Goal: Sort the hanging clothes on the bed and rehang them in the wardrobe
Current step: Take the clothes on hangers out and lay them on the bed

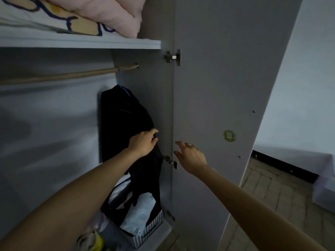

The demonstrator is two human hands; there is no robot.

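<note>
A black garment [125, 124] hangs on a blue hanger [125, 89] from the wooden rail [68, 74] at the right end of the wardrobe. My left hand [143, 142] rests on the garment's right edge, its fingers curled against the dark cloth. Just right of it, my right hand [190, 154] hovers with spread fingers in front of the open door's hinge edge, holding nothing. A ring shows on one finger.
The open wardrobe door [226, 87] stands to the right, with hinges [172, 57] at top and middle. A shelf [79, 42] above holds folded bedding [94, 13]. A checked basket [145, 230] with bags sits on the wardrobe floor. A white bed corner [324, 187] shows at far right.
</note>
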